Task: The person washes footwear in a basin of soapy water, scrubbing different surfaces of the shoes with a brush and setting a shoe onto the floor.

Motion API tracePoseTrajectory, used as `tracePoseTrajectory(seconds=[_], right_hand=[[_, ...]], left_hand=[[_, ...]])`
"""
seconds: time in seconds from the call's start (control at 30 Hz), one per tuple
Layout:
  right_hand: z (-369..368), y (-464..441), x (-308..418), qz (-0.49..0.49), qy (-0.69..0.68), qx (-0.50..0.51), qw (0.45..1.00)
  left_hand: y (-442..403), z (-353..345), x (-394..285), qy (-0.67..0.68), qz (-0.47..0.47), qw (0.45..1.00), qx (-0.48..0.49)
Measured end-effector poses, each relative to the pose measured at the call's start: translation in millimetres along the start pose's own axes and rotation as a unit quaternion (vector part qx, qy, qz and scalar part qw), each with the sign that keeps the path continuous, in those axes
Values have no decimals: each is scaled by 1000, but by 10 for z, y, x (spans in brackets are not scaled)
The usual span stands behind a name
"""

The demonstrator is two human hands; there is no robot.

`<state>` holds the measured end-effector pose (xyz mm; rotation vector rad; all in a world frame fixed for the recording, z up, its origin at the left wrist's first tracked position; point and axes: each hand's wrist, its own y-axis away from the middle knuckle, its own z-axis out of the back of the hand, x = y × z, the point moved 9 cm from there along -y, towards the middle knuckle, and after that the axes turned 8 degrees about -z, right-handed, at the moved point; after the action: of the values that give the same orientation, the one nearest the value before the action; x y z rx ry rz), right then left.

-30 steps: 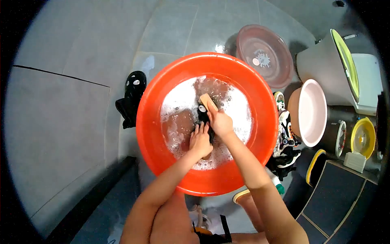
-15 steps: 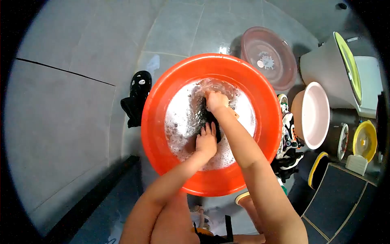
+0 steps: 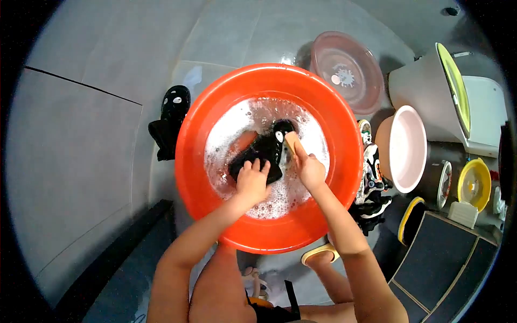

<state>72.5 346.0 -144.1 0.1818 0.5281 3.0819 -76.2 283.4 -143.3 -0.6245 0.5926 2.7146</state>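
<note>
A large orange-red basin (image 3: 191, 202) holds foamy water. In it a soaked black boot (image 3: 264, 148) with white eye-like spots lies on its side, its toe pointing up and to the right. My left hand (image 3: 252, 180) grips the boot's shaft, with the fingers over its dark fabric. Closed around a scrubbing brush with a pale wooden back (image 3: 291, 141) is my right hand (image 3: 311, 171). The brush is against or just beside the boot's toe; its bristles are hidden. A matching black boot (image 3: 171, 116) is on the floor left of the basin.
Behind the basin sits a translucent brownish basin (image 3: 371, 86). To the right are several shoes (image 3: 371, 172), a pale pink basin (image 3: 407, 149), a grey-white bin with a green rim (image 3: 425, 91) and a yellow basin (image 3: 474, 185). A grey wall (image 3: 81, 156) bounds the left.
The boot has come up out of the foam and turned, so its toe shows. My right hand has moved down and right, and the brush now shows clearly. My left hand has shifted left.
</note>
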Motion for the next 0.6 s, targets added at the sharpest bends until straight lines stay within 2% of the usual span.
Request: tracePoseTrajectory(seconds=[0.03,0.07,0.2,0.23,0.37,0.4,0.47,0.53,0.6], right_hand=[[86,-24,49,-20,-22,-25,999],[147,-48,69,-40,-43,-50,997],[115,-13,50,-64,-73,-129,987],[134,-16,7,-102,-86,-143,981],[30,189,439,-58,-89,-75,991],[-378,226,430,-66,-67,10,996],[-446,583,928,59,-11,111,992],[-580,307,720,56,7,114,992],[-388,-115,409,55,-33,68,996]], left_hand=[[52,8,-70,-6,-24,999,24],[107,-13,-121,-28,-52,998,5],[170,-181,3,85,-30,996,-10],[174,-196,39,104,-27,994,-19],[193,-355,-64,36,-11,999,-29],[162,-400,-25,7,10,998,68],[139,-595,123,50,34,998,-7],[176,-495,40,-50,3,994,96],[188,-325,-5,-12,-21,1000,-1]])
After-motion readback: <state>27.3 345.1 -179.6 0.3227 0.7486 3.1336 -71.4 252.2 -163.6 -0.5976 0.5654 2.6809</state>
